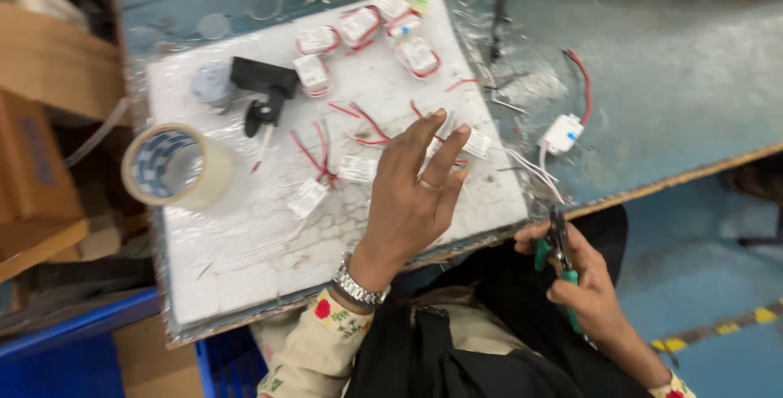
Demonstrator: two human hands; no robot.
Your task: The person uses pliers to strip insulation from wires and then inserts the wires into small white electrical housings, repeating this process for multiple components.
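My left hand rests flat, fingers spread, on a white foam board among small white modules with red wires. It wears a ring and a metal wristwatch. Its fingertips lie next to a white module near the board's right edge. My right hand is below the table edge, over my lap, closed around green-handled pliers whose dark jaws point up toward the table edge.
A roll of clear tape lies at the board's left. A black tool and several wound white modules sit at the far end. A white module with wires lies on the blue table. Cardboard boxes stand at left.
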